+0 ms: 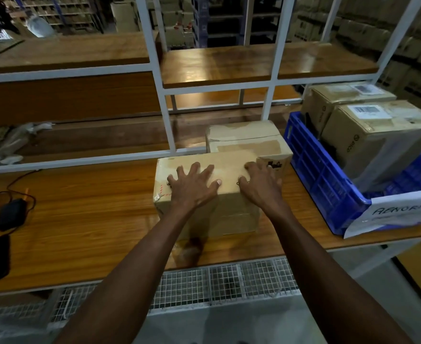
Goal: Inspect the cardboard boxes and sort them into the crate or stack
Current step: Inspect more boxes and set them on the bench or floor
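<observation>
Left hand (pixel 194 184): flat on top of the front box (pixel 204 194), fingers spread, grip wide, holding nothing
Right hand (pixel 260 184): same, palm down beside it
Front box: on the table (pixel 80 207), touching the rear box (pixel 246 137)
Crate (pixel 321 180): blue, right, two boxes inside

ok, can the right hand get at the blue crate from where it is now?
Probably yes. The right hand rests spread on the front box, and the blue crate sits just to its right on the same table with nothing between. The crate already holds two boxes, so free room looks tight.
</observation>
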### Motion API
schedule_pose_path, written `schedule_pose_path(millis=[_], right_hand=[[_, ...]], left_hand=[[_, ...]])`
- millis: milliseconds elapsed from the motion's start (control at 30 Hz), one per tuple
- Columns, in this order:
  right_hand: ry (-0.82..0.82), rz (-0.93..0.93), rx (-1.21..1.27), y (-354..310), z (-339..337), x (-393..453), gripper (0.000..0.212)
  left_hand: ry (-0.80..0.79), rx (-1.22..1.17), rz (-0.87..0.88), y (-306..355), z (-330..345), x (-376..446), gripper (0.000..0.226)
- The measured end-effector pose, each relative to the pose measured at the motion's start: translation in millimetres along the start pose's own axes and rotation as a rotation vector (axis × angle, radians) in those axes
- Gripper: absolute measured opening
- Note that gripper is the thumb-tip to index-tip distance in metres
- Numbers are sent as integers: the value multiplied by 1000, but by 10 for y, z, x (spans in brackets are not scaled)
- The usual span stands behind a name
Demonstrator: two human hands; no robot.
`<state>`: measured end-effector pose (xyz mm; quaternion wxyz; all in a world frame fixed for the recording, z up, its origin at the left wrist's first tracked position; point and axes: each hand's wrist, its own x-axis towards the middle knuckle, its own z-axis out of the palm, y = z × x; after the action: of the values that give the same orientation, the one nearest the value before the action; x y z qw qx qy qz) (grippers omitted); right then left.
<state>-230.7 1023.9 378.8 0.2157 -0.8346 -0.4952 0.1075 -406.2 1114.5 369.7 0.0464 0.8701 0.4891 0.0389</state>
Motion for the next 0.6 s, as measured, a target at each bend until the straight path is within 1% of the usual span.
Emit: schedule_pose_path(millis=[100,200,333,433,500,533,600], right_hand=[[-90,-63,-64,-117,-7,128,52],[-137,-106,-141,-213,46,222,52],[-99,-120,-164,-155,87,226,53],[-104,-148,-163,-65,87,184,54],[-99,-159,-38,43,93,150,50],[-78,-161,97,104,96,135,45],[37,-112,427,216,100,65,35]], left_hand=[[-17,-2,-8,4,-67,13,65],[-64,-20,-13,6,-107,38,66],[-90,-94,-50,112,-138,28,66],[-115,-142,13,302,-64,-61,67],[-180,-163,23,352,-13,-93,79],[-203,-171,18,340,1,-92,88],[-208,-150,24,295,23,-93,100]])
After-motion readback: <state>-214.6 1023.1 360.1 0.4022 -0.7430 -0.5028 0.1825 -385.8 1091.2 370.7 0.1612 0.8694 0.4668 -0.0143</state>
